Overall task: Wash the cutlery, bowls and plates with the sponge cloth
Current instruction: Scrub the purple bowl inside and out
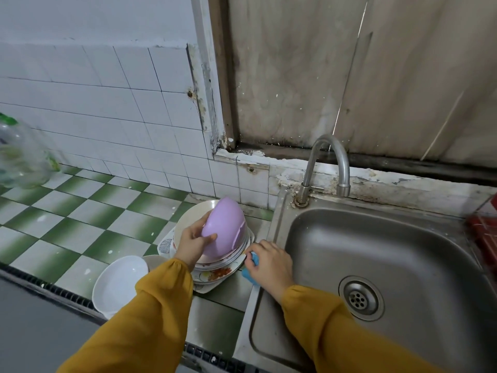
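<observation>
Gripping a smooth lilac plastic bowl (224,227) with the left hand (192,243), thumb curled over the near side and fingers lying along the far side. Holding it tipped on edge, rounded underside facing the camera, a jagged pale crack showing near the right rim. Resting its lower edge on a stack of cream and flower-patterned plates (215,273) on the green-and-white checkered tiled tabletop (80,216), just left of the stainless steel sink (403,238). Clutching a bright blue sponge cloth (255,258) in the right hand (269,262), fingers curled tight round it, beside the stack at the sink's left rim. Leaving a glossy white round bowl (118,281) lying near the mustard left sleeve (161,305).
</observation>
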Demonstrator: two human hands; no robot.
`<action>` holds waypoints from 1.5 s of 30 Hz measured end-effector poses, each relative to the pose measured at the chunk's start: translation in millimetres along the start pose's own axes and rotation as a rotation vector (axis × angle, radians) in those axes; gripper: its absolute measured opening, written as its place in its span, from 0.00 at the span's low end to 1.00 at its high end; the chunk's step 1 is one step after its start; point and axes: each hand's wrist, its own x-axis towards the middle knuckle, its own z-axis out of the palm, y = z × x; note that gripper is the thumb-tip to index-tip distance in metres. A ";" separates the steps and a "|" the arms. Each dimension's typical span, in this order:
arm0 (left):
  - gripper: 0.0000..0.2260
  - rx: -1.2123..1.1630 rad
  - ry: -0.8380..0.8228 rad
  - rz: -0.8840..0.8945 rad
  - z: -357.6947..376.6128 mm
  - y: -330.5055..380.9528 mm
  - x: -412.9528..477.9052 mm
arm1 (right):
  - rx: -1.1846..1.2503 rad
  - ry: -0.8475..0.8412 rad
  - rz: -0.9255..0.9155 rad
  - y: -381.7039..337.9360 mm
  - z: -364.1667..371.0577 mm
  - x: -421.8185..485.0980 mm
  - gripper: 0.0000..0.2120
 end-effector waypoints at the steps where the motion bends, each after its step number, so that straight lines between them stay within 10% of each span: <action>1: 0.26 -0.052 0.012 -0.007 1.3 -0.7 1.3 | -0.004 0.003 0.000 0.5 -0.4 -0.1 0.10; 16: 0.24 -0.504 0.084 0.008 5.8 50.6 2.1 | 0.143 -0.256 -0.130 23.0 -29.1 -28.7 0.31; 25: 0.27 -0.490 0.155 0.076 24.3 88.7 -59.3 | 0.933 0.270 0.394 -14.2 -78.5 -7.2 0.11; 33: 0.21 -0.457 0.171 0.164 91.3 128.6 -119.8 | 0.424 0.457 -0.312 -62.2 -142.8 14.4 0.13; 37: 0.21 -0.321 0.168 0.290 109.0 148.0 -146.2 | 0.565 0.650 0.016 -56.9 -180.9 39.7 0.13; 40: 0.21 -0.282 0.130 0.355 122.4 154.9 -162.9 | 0.784 0.412 0.338 -44.4 -220.4 55.5 0.11; 45: 0.19 -0.264 0.137 0.411 141.5 168.2 -167.3 | 0.520 0.304 -0.304 -49.7 -230.6 12.9 0.17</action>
